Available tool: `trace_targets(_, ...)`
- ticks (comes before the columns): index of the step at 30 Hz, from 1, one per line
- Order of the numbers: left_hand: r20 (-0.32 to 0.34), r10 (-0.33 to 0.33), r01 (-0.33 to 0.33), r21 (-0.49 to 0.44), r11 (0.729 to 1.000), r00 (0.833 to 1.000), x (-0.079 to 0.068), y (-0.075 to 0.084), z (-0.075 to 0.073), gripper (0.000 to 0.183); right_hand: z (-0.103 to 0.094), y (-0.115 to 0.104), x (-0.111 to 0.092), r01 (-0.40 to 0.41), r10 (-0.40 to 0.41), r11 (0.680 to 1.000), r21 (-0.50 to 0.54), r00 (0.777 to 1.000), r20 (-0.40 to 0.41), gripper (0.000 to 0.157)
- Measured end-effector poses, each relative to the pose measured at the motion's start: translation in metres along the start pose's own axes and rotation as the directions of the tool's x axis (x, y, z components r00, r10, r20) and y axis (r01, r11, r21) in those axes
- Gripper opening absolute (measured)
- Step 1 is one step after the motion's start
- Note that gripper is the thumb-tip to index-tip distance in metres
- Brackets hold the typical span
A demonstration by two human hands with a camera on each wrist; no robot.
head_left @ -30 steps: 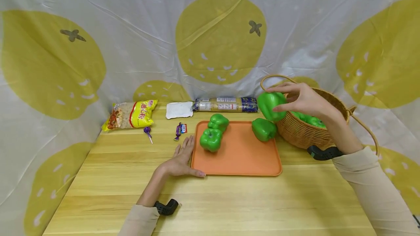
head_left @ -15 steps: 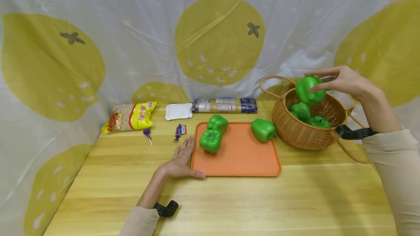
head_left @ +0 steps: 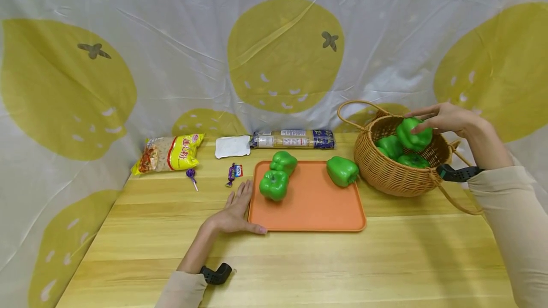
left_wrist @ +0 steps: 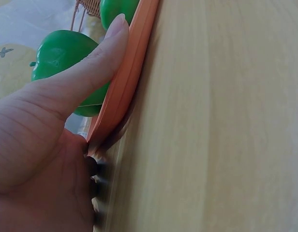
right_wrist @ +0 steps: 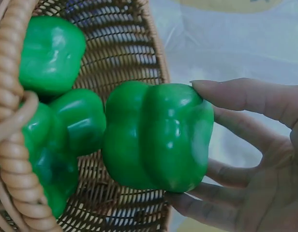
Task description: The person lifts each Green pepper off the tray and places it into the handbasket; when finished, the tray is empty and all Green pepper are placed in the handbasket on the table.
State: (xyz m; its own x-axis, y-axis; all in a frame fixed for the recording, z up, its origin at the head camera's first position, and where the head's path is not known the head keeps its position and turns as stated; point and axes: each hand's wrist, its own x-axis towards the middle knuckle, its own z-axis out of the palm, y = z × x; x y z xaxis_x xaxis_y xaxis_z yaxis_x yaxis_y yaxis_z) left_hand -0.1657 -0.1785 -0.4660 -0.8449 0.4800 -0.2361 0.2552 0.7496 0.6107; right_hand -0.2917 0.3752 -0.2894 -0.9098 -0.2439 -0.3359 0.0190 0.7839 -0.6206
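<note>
My right hand (head_left: 449, 120) grips a green bell pepper (right_wrist: 158, 137) between thumb and fingers, at the mouth of the wicker basket (head_left: 391, 179). Two more green peppers lie inside; one of them, a glossy pepper (right_wrist: 51, 55), shows near the rim in the right wrist view. My left hand (head_left: 233, 215) lies with fingers spread at the left edge of the orange tray (head_left: 321, 208), its thumb along the front corner. On the tray are a pepper (head_left: 274, 185) at the left, another pepper (head_left: 283, 162) just behind it, and a third pepper (head_left: 342, 171) at the back right.
Along the back stand a yellow food bag (head_left: 169, 153), a white flat packet (head_left: 232, 146) and a long noodle packet (head_left: 293, 139). A purple lollipop (head_left: 191, 175) and a wrapped candy (head_left: 232, 173) lie left of the tray. The basket's looped handle (head_left: 458, 201) hangs toward the table.
My right hand has carried its pepper rightward from beside the basket's left rim to over the opening, then lowered it into the mouth. The left hand has stayed at the tray.
</note>
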Motion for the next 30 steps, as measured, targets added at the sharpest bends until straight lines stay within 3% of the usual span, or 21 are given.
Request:
trace_targets(9,-0.007,-0.006,0.006,0.006,1.000,1.000,-0.001,0.000,0.000,0.136,0.007,0.008,0.013,0.022,-0.022,1.000,-0.004,1.000,0.006,0.057)
trace_targets(16,-0.004,0.001,-0.001,0.010,1.000,1.000,-0.001,-0.001,0.001,0.136,0.010,0.003,0.010,0.040,-0.041,0.999,-0.031,0.999,-0.032,0.061)
trace_targets(20,-0.009,-0.002,0.002,0.010,1.000,1.000,-0.001,-0.002,0.002,0.137,0.015,-0.013,0.005,0.043,-0.047,0.998,-0.048,0.994,-0.094,0.065)
trace_targets(24,-0.011,-0.006,0.006,0.013,1.000,1.000,-0.001,-0.002,0.003,0.136,0.025,-0.040,0.000,0.102,-0.120,0.988,-0.118,0.981,-0.153,0.064)
trace_targets(30,-0.007,-0.004,0.004,0.006,1.000,1.000,-0.001,-0.001,0.002,0.136,0.065,-0.080,-0.006,0.253,-0.261,0.965,-0.064,0.950,-0.175,0.058)
